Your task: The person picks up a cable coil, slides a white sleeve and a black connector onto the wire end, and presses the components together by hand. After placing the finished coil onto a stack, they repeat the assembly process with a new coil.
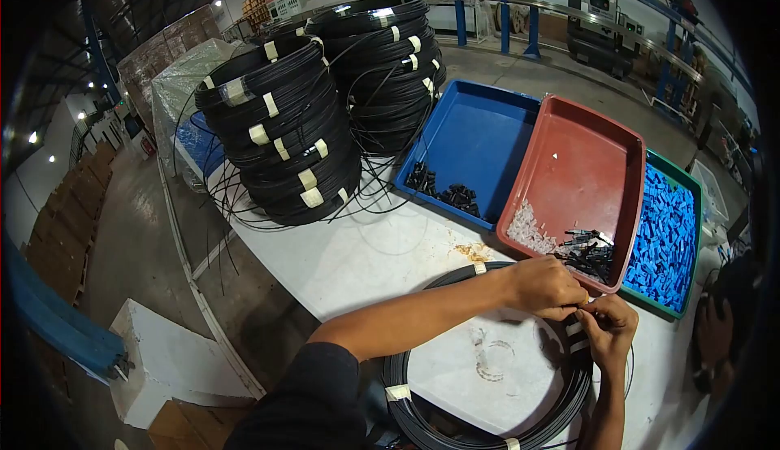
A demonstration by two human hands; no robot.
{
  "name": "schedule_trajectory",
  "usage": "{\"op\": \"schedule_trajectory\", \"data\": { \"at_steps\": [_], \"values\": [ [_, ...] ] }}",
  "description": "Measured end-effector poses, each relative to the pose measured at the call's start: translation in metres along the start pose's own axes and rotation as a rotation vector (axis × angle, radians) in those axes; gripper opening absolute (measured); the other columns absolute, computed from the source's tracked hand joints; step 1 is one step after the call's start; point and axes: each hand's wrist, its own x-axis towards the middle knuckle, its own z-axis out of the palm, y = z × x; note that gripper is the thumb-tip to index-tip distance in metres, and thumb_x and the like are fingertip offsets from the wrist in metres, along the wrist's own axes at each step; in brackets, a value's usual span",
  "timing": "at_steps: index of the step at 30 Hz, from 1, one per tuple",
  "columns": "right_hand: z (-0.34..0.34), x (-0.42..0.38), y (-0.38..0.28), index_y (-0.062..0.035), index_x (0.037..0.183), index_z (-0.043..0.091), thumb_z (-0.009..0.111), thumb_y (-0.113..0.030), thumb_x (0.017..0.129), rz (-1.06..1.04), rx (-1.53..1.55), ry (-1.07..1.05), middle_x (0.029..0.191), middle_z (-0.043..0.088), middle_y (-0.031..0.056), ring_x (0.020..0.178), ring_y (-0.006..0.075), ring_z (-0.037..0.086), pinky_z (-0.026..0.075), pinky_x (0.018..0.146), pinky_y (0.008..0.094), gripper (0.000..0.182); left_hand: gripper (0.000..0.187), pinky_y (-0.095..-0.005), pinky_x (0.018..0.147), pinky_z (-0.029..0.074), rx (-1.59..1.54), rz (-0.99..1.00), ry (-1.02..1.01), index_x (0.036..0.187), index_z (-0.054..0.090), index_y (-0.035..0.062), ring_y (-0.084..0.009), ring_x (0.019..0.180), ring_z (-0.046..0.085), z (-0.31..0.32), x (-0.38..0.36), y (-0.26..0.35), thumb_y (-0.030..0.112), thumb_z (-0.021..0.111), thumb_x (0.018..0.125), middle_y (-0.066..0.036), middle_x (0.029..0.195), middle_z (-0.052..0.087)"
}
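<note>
A coil of black cable [396, 369], bound with pale tape, lies on the white table. Over its upper right part, my left hand [546, 286] and my right hand [608, 326] meet with fingers pinched together. Whatever they pinch is too small to make out. Just beyond my hands is a red tray [581, 157] with clear bits and black pieces at its near end. To its left a blue tray [483, 129] holds small black parts. A green tray [692, 247] on the right is filled with blue pieces [662, 239].
Two tall stacks of black cable coils [284, 133] [382, 68] stand at the table's back left, with loose cable ends hanging out. Another person's hand [715, 332] shows at the right edge. A white block [175, 361] is on the floor at lower left.
</note>
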Motion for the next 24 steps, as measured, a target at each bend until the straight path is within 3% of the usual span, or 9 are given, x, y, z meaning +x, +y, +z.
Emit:
{"op": "schedule_trajectory", "data": {
  "at_steps": [10,13,16,18,24],
  "values": [
    [-0.003,0.001,0.004,0.0009,0.083,0.073,0.082,0.002,0.072,0.045,0.021,-0.034,0.077,0.065,0.005,0.065,0.0114,0.056,0.045,0.059,0.0251,0.013,0.018,-0.0419,0.055,0.053,-0.004,-0.031,-0.028,0.092,0.066,0.0024,-0.0316,0.063,0.067,-0.001,-0.001,0.001,0.012,0.076,0.081,-0.012,0.072,0.067],
    [-0.005,0.003,-0.003,0.0002,0.088,0.072,0.075,0.005,0.072,0.088,0.056,-0.063,0.083,0.065,0.0059,0.065,0.0118,0.054,0.044,0.06,0.0247,0.017,0.018,-0.0417,0.056,0.053,0.003,-0.038,-0.012,0.092,0.065,0.0016,-0.0325,0.063,0.067,-0.004,-0.001,-0.003,0.01,0.076,0.081,-0.012,0.072,0.066],
    [-0.006,0.003,0.004,0.0004,0.096,0.07,0.068,0.009,0.071,-0.033,0.014,-0.08,0.087,0.063,0.0059,0.068,0.0119,0.054,0.044,0.062,0.0239,0.026,0.018,-0.0412,0.057,0.054,-0.018,-0.035,0.044,0.092,0.065,0.0008,-0.0329,0.064,0.068,-0.007,0.0,-0.004,0.007,0.075,0.08,-0.012,0.073,0.066],
    [-0.002,0.003,0.004,0.0015,0.097,0.067,0.064,0.012,0.072,-0.005,0.094,0.031,0.085,0.061,0.0051,0.069,0.0119,0.053,0.044,0.064,0.0235,0.027,0.017,-0.0411,0.057,0.054,-0.036,-0.042,0.057,0.092,0.065,0.0006,-0.0327,0.064,0.068,-0.007,0.001,-0.003,0.007,0.075,0.08,-0.013,0.074,0.067],
    [-0.003,0.0,0.009,0.0022,0.09,0.062,0.068,0.011,0.076,0.014,0.073,0.037,0.083,0.061,0.0061,0.07,0.0129,0.055,0.047,0.065,0.026,0.018,0.015,-0.0408,0.057,0.055,-0.078,-0.08,0.069,0.091,0.066,-0.0003,-0.0318,0.064,0.069,-0.007,0.0,-0.003,0.004,0.074,0.079,-0.013,0.075,0.069]
  ]
}}
